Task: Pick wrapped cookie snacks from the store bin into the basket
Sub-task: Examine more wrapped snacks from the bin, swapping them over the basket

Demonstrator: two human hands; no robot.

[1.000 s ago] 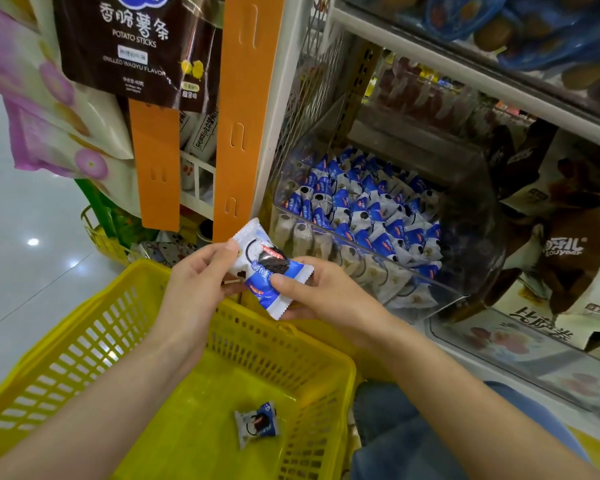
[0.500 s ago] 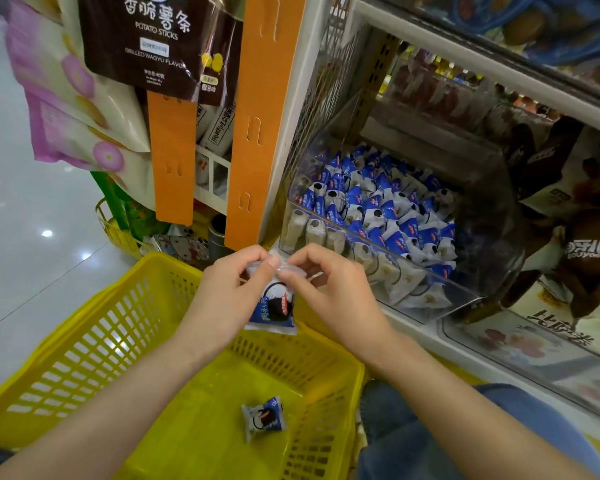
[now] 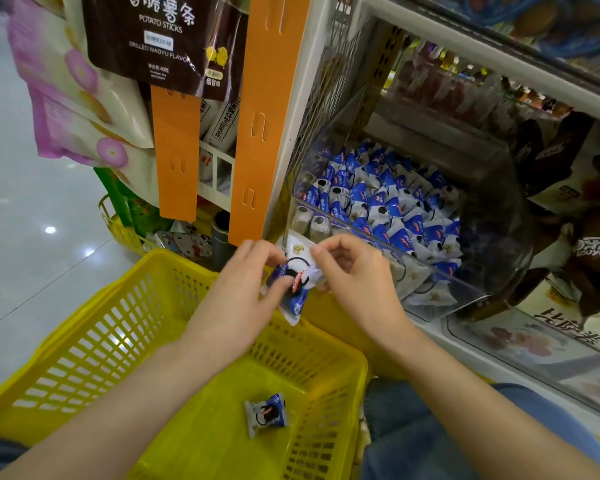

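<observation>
Both my hands hold one blue and white wrapped cookie snack (image 3: 297, 277) above the far rim of the yellow plastic basket (image 3: 118, 327). My left hand (image 3: 243, 292) pinches its left side with thumb and fingers. My right hand (image 3: 354, 275) pinches its upper right edge. A second wrapped cookie snack (image 3: 266, 414) lies on the basket floor. The clear store bin (image 3: 465, 299) on the shelf to the right holds several more of the same blue and white packs (image 3: 388, 199).
An orange upright strip (image 3: 264, 116) and white shelf post stand just left of the bin. Hanging snack bags (image 3: 163, 39) fill the upper left. Brown and white bags (image 3: 589, 244) sit right of the bin. Pale shiny floor (image 3: 32, 220) lies at left. My denim-clad knee (image 3: 430, 438) is beside the basket.
The snack was stretched flat between both hands, then hung upright by its top edge. Now it is turned again and tilted, with my left thumb across its front. The view has shifted slightly.
</observation>
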